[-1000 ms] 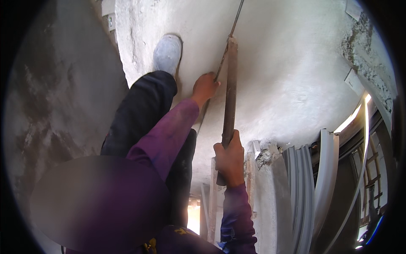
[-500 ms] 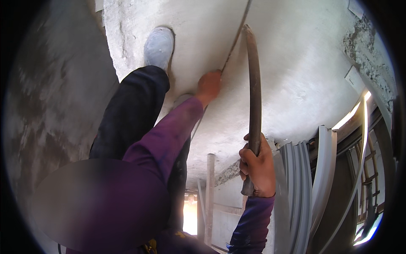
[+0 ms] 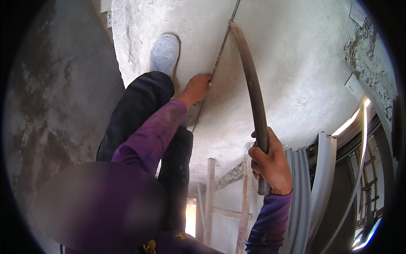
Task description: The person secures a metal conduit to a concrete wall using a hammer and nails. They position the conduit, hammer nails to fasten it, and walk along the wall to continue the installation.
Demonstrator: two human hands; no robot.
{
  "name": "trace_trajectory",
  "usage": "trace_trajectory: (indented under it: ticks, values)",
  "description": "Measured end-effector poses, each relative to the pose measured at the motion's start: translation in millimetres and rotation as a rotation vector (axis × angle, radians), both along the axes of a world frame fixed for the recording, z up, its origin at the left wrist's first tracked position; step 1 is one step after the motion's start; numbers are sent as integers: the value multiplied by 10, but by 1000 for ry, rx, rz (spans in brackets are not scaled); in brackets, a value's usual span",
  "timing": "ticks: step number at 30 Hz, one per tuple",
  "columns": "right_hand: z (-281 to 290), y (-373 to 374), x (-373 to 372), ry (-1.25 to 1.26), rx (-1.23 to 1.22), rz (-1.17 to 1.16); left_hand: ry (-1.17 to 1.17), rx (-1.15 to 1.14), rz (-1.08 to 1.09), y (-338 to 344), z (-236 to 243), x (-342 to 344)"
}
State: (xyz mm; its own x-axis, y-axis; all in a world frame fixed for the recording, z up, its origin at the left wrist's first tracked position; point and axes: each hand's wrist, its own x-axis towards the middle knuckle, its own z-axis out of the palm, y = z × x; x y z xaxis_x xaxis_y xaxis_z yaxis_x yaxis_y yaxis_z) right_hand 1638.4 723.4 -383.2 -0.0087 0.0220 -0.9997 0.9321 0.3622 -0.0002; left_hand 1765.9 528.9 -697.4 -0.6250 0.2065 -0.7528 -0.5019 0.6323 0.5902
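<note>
Slanting right of 1 thin, dark metal rod (image 3: 221,48), 1 long, curved brown pipe (image 3: 253,86) sits in the closed right hand (image 3: 273,164) by its near end; the left hand (image 3: 196,89), fingers curled, holds the rod.

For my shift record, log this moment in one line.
Left hand: gripping thin dark rod | Right hand: gripping long brown curved bar | Bar's far end: meets rod in view, contact unclear
</note>
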Motion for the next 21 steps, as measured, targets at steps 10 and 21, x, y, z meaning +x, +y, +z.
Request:
trace_trajectory:
  ticks: [10,21]
  values:
    - [-317,-179,410,278,99,343,-148,-296,-109,207,-16,-174]
    - [-525,-338,761,300,175,328,-504,269,1041,828,1200,-1284]
